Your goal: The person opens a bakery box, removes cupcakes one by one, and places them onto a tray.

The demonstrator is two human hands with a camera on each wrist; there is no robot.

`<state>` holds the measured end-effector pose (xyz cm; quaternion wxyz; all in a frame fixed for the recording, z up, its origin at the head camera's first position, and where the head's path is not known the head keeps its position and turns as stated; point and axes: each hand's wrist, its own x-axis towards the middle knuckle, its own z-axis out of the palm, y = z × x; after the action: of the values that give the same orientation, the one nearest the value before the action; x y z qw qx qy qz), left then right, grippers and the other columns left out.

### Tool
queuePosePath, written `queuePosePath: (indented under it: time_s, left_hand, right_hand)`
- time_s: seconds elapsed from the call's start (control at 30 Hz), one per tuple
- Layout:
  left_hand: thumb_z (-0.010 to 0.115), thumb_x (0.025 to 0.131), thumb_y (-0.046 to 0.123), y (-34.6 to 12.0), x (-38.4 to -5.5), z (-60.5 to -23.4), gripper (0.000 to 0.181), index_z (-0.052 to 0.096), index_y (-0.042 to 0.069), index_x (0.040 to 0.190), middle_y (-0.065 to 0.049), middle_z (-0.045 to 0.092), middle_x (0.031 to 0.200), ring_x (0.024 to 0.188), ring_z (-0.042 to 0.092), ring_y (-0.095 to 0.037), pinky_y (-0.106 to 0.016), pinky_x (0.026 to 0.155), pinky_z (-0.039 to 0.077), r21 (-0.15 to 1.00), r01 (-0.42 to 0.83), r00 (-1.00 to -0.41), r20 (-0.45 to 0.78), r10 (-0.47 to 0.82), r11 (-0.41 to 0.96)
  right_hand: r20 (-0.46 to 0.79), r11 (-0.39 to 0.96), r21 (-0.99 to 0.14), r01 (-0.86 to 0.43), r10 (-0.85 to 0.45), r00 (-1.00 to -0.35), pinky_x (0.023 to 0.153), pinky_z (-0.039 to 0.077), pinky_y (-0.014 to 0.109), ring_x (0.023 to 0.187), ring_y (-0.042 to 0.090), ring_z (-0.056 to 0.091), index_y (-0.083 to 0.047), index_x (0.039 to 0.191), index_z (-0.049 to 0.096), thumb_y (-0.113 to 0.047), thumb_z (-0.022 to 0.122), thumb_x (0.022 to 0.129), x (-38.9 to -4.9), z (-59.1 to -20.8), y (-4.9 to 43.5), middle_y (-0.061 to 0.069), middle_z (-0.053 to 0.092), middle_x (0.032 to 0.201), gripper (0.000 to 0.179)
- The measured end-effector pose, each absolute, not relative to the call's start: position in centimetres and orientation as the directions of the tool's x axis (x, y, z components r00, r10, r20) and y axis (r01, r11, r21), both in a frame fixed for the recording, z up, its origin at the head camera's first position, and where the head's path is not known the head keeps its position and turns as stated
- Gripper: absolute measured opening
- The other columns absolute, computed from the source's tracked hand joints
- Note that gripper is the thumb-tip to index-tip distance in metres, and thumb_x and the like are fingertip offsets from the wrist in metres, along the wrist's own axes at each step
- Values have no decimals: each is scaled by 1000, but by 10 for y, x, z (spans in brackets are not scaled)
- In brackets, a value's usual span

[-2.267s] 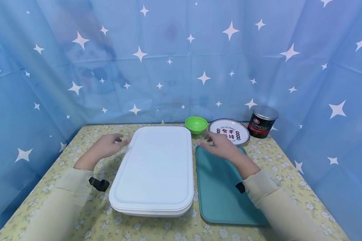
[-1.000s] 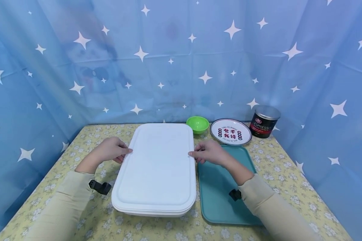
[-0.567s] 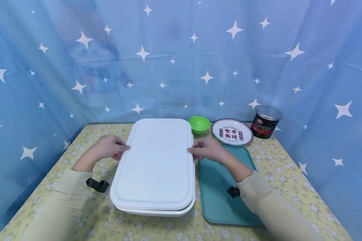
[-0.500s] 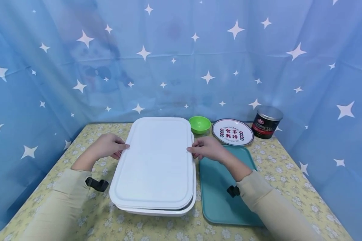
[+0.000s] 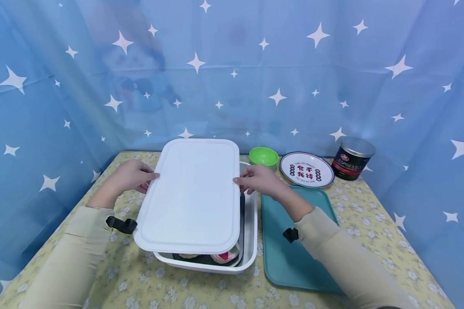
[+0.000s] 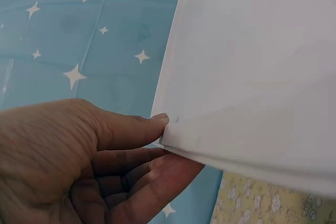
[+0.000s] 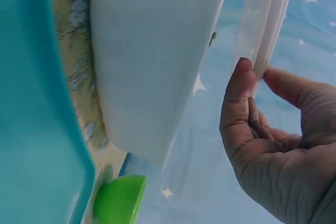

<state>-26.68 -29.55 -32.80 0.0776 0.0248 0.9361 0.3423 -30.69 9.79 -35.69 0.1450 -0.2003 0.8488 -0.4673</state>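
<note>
A white rectangular lid (image 5: 193,193) is raised above a white storage box (image 5: 251,234), shifted to the left of it. My left hand (image 5: 133,178) pinches the lid's left edge, thumb on top and fingers beneath. On the opposite edge my right hand (image 5: 261,180) grips it the same way; the right wrist view shows a gap between the lid (image 7: 270,24) and the box wall (image 7: 147,51). Inside the box, a dark tray (image 5: 201,259) carries a pink, white and red item (image 5: 225,256), partly hidden under the lid.
To the right of the box lies a teal tray (image 5: 294,257). Behind stand a green bowl (image 5: 264,156), a white plate with red characters (image 5: 307,169) and a black espresso can (image 5: 352,159). A starry blue curtain (image 5: 232,86) backs the flowered tablecloth (image 5: 170,287).
Both hands came in to the lid's sides, took hold and lifted it off the box, moving it up and left. The box's right side and some contents have come into view.
</note>
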Motion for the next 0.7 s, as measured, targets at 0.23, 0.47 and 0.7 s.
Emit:
queuePosePath:
  time_s: [0.23,0.47,0.7]
  left_hand:
    - [61,101,25,-314,-263,-319,45,62,-13,125,-20,70,99,76,72,-23,-38,68,60,637,-40,-987,-143,67,770]
    - [60,102,26,-336,-266,-320,47,60,-13,127,-20,69,101,75,71,-20,-38,70,60,621,-76,-988,-153,25,780]
    - [60,102,27,-362,-263,-317,49,57,-14,128,-22,66,103,74,69,-20,-39,70,60,634,-115,-989,-144,-30,765]
  right_hand:
    - [-42,486,-839,-246,-508,-861,78,57,50,87,32,69,-6,103,71,-33,69,96,-313,-347,73,10,73,90,28]
    - [-51,479,-844,-242,-520,-852,80,58,48,85,30,72,-7,99,71,-34,71,95,-322,-339,48,10,74,92,27]
    - [-112,455,-874,-171,-531,-840,86,55,52,95,33,70,-5,104,68,-31,71,95,-328,-335,19,11,72,96,27]
